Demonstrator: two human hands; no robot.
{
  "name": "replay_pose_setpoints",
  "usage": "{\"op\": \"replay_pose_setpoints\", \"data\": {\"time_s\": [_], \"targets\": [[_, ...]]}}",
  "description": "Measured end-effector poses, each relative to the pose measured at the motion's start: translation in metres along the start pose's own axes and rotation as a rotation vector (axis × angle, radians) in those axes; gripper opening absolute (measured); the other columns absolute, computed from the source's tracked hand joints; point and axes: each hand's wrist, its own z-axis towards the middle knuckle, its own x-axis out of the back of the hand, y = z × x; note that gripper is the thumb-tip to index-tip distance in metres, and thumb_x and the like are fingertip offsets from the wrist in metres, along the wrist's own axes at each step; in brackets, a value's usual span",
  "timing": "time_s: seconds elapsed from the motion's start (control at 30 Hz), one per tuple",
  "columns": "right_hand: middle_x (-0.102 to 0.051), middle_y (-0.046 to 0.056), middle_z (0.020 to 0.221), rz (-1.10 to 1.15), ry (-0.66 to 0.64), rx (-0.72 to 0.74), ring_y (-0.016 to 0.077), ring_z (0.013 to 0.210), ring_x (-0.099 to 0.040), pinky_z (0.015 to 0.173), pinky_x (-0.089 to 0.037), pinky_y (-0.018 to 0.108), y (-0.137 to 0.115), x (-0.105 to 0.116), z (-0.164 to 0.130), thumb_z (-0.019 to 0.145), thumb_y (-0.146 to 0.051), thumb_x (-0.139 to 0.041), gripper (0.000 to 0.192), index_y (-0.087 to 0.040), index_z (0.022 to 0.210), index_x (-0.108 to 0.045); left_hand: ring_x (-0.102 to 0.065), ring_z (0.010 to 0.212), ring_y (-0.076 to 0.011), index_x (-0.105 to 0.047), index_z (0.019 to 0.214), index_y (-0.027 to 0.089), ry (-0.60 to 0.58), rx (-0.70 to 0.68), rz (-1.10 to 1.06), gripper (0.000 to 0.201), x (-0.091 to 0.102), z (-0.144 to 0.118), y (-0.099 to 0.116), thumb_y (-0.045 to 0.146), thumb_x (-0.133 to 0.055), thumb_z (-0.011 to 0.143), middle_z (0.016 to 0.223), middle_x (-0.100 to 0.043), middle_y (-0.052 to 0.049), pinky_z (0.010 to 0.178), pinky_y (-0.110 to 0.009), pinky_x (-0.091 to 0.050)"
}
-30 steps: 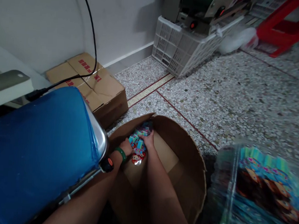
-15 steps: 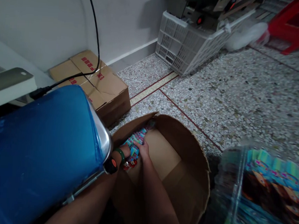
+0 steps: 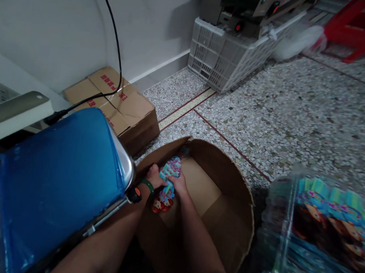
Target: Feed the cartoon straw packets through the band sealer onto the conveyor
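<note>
- The left hand (image 3: 155, 177), below the centre of the frame with a dark green bangle (image 3: 149, 187) on its wrist, grips the left edge of a bundle of shiny turquoise, pink and purple packets printed with red-haired cartoon figures (image 3: 167, 193).
- The right hand (image 3: 179, 182) grips the same bundle from the right, thumb laid over the top; its other fingers are mostly hidden.
- Gripping from both sides probably keeps the loose-looking, slippery packets together and lined up; whether anything binds them cannot be told.
- The bundle lies inside an open brown cardboard box with a bowed, rounded rim (image 3: 252, 210), at the lower centre, near its left wall. That side is within easy reach of both arms, and the walls would probably catch anything that slid.
- At the lower right, a clear plastic bag of turquoise printed packs (image 3: 328, 228) stands just beside the box, seemingly within arm's reach.
- At the left, a flat metal plate wrapped in blue film (image 3: 62, 187) juts out above the left forearm; the film presumably guards its surface.
- At the upper centre, a white slatted plastic crate (image 3: 212, 52) sits near the wall, apparently supporting a grey machine with red-centred black knobs (image 3: 238, 26).
</note>
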Motion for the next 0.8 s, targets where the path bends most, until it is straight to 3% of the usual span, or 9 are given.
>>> {"op": "replay_pose_setpoints", "data": {"time_s": [0.17, 0.3, 0.37, 0.53, 0.6, 0.67, 0.8], "targets": [[-0.068, 0.003, 0.080, 0.000, -0.147, -0.039, 0.0206, 0.070, -0.063, 0.070, -0.049, 0.034, -0.076, 0.032, -0.021, 0.047, -0.018, -0.072, 0.041, -0.016, 0.086, -0.060, -0.056, 0.090, -0.0207, -0.053, 0.106, 0.014, -0.181, -0.022, -0.124, 0.031, -0.017, -0.003, 0.026, 0.031, -0.054, 0.080, 0.106, -0.056, -0.008, 0.076, -0.041, -0.047], [-0.068, 0.004, 0.082, -0.035, -0.086, 0.050, 0.0204, 0.072, -0.063, 0.071, -0.049, 0.034, -0.135, 0.055, -0.053, 0.049, -0.019, -0.074, 0.042, -0.017, 0.089, -0.060, -0.058, 0.087, -0.0237, -0.059, 0.095, 0.014, -0.325, -0.063, -0.228, 0.051, -0.033, -0.018, 0.065, 0.025, -0.079, 0.050, 0.092, -0.063, -0.006, 0.080, -0.038, -0.044], [-0.068, 0.004, 0.082, -0.017, -0.082, 0.070, 0.0206, 0.071, -0.063, 0.070, -0.049, 0.034, -0.159, 0.067, -0.072, 0.051, -0.020, -0.074, 0.041, -0.017, 0.090, -0.060, -0.059, 0.085, -0.0249, -0.058, 0.096, 0.015, -0.414, -0.068, -0.284, 0.059, -0.036, -0.033, 0.086, 0.023, -0.082, 0.042, 0.087, -0.064, -0.005, 0.078, -0.037, -0.045], [-0.068, 0.006, 0.086, 0.069, -0.172, 0.086, 0.0211, 0.071, -0.064, 0.067, -0.051, 0.035, -0.204, 0.089, -0.123, 0.049, -0.018, -0.077, 0.047, -0.018, 0.093, -0.059, -0.061, 0.084, -0.0222, -0.044, 0.120, 0.021, -0.660, -0.049, -0.442, 0.080, -0.021, -0.085, 0.126, 0.019, -0.077, 0.048, 0.098, -0.062, -0.007, 0.075, -0.037, -0.046], [-0.068, 0.006, 0.086, 0.050, -0.231, 0.089, 0.0209, 0.070, -0.064, 0.066, -0.051, 0.035, -0.220, 0.089, -0.140, 0.049, -0.018, -0.077, 0.048, -0.018, 0.093, -0.059, -0.060, 0.087, -0.0235, -0.052, 0.114, 0.020, -0.739, -0.106, -0.433, 0.070, -0.011, -0.106, 0.136, 0.016, -0.077, 0.049, 0.097, -0.063, -0.008, 0.079, -0.037, -0.045], [-0.068, 0.006, 0.087, 0.012, -0.265, 0.117, 0.0201, 0.069, -0.064, 0.067, -0.051, 0.035, -0.235, 0.080, -0.154, 0.050, -0.018, -0.077, 0.047, -0.018, 0.093, -0.058, -0.060, 0.089, -0.0253, -0.058, 0.105, 0.019, -0.711, -0.199, -0.379, 0.060, -0.003, -0.125, 0.145, 0.016, -0.078, 0.048, 0.096, -0.064, -0.008, 0.078, -0.036, -0.045], [-0.066, 0.005, 0.091, -0.025, -0.288, 0.268, 0.0197, 0.075, -0.063, 0.071, -0.051, 0.035, -0.264, 0.045, -0.171, 0.052, -0.020, -0.076, 0.055, -0.019, 0.102, -0.055, -0.059, 0.091, -0.0260, -0.053, 0.107, 0.019, -0.491, -0.387, -0.410, 0.068, 0.007, -0.159, 0.158, 0.012, -0.079, 0.045, 0.102, -0.063, -0.008, 0.077, -0.036, -0.047]]}}
